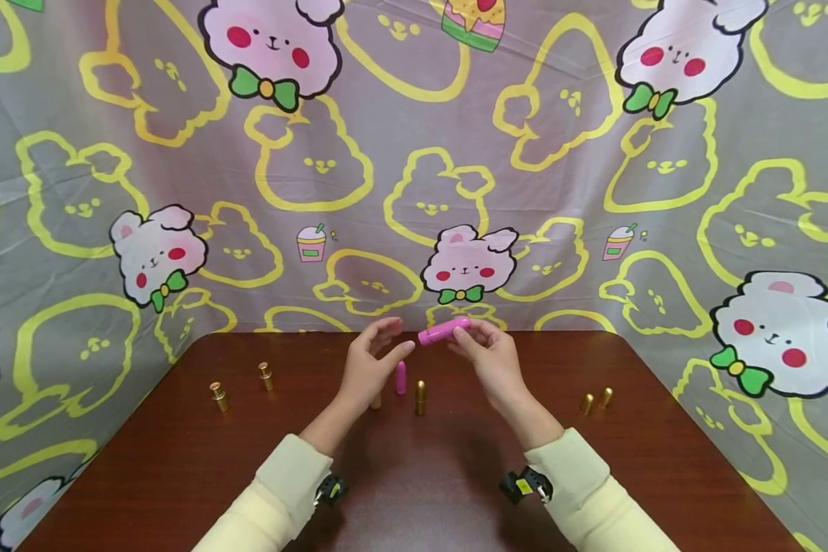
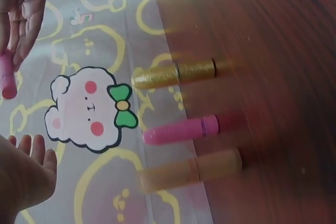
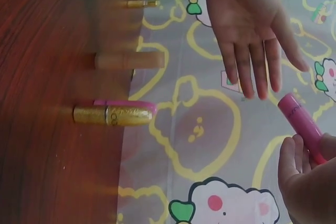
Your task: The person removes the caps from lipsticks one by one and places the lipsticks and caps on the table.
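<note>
My right hand [image 1: 491, 359] pinches a pink lipstick tube [image 1: 438, 332] by one end, above the table, with its other end pointing left. Across from that end is my left hand [image 1: 367, 364], its fingers extended and holding nothing; the right wrist view shows its palm and a gap to the tube [image 3: 300, 119]. Below the hands stand three upright bullet-shaped tubes: a gold one [image 2: 176, 74], a second pink one [image 2: 181, 130] and a beige one [image 2: 191, 170]. In the head view my left hand and wrist partly cover the beige tube [image 1: 376, 402].
Two gold tube parts [image 1: 219, 397] stand apart on the left of the brown table [image 1: 179, 475]. Two small gold rounded pieces [image 1: 586, 403] sit close together on the right. A patterned cloth [image 1: 359, 230] hangs behind the table and along its sides.
</note>
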The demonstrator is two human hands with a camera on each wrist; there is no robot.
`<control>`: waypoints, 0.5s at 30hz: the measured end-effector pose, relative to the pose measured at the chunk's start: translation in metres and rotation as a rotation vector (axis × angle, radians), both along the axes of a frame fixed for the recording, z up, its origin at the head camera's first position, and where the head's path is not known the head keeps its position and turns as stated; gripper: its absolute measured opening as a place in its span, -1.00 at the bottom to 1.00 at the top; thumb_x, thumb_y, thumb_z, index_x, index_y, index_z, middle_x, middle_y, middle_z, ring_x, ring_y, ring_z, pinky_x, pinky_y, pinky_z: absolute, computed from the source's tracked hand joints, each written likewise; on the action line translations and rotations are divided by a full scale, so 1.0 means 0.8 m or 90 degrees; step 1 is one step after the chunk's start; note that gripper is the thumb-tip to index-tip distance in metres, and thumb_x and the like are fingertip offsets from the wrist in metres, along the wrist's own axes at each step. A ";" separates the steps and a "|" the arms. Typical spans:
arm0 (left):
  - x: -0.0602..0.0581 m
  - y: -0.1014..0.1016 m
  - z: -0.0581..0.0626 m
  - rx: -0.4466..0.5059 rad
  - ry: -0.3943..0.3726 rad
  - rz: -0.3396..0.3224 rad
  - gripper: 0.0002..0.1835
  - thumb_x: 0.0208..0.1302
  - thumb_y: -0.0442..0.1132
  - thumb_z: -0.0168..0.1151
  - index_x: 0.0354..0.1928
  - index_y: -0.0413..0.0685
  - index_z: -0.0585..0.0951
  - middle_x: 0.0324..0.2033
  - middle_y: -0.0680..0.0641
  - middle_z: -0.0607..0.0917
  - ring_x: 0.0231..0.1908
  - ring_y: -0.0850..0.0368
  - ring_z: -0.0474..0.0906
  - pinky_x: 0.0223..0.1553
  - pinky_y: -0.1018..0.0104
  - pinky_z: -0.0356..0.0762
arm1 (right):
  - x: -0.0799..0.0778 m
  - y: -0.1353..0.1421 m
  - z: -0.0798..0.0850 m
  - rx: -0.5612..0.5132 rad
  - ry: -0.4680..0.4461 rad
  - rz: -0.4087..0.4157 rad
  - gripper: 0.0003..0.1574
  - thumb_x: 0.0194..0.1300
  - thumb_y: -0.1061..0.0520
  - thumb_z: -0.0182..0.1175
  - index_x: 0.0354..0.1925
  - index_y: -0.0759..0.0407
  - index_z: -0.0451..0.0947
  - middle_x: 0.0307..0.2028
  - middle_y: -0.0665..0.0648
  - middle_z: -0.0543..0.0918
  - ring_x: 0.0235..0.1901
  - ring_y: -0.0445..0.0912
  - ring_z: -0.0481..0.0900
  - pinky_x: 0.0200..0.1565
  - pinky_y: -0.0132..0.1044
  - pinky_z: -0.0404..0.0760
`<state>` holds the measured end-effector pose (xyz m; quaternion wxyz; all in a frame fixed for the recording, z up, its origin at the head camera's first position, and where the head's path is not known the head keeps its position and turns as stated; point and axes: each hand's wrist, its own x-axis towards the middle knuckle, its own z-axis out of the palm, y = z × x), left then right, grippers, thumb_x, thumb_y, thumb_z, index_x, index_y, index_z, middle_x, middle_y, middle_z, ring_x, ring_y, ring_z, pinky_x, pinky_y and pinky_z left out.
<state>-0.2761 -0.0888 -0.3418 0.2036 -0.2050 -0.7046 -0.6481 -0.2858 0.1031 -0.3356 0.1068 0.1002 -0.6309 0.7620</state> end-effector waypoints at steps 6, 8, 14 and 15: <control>-0.017 0.010 -0.017 0.088 -0.006 -0.051 -0.54 0.14 -0.56 0.32 0.10 -0.49 0.48 0.03 -0.36 0.60 0.09 -0.24 0.52 0.19 0.01 0.40 | 0.001 -0.008 0.002 -0.058 0.000 0.016 -0.65 0.34 0.34 0.17 0.05 0.53 0.48 -0.17 0.24 0.66 -0.19 -0.01 0.70 0.03 -0.05 0.57; -0.025 0.013 -0.025 0.114 -0.009 -0.063 -0.53 0.12 -0.57 0.33 0.11 -0.47 0.49 0.04 -0.34 0.61 0.09 -0.20 0.53 0.18 0.07 0.41 | 0.002 -0.010 0.002 -0.074 -0.005 0.020 -0.65 0.35 0.33 0.16 0.05 0.52 0.47 -0.17 0.24 0.66 -0.18 0.00 0.70 0.03 -0.07 0.56; -0.025 0.021 -0.026 0.164 -0.031 -0.092 -0.54 0.13 -0.54 0.34 0.10 -0.44 0.51 0.03 -0.32 0.62 0.02 -0.05 0.60 0.08 0.18 0.51 | 0.006 -0.018 0.006 -0.124 -0.023 0.027 -0.63 0.38 0.32 0.13 0.09 0.52 0.44 -0.15 0.21 0.67 -0.19 -0.06 0.70 0.07 -0.03 0.52; -0.025 0.022 -0.026 0.174 -0.038 -0.097 -0.54 0.12 -0.55 0.34 0.10 -0.43 0.51 0.02 -0.31 0.63 0.01 -0.03 0.60 0.06 0.19 0.53 | 0.007 -0.019 0.007 -0.137 -0.026 0.029 -0.63 0.38 0.33 0.12 0.10 0.51 0.44 -0.16 0.19 0.67 -0.20 -0.06 0.70 0.07 -0.03 0.52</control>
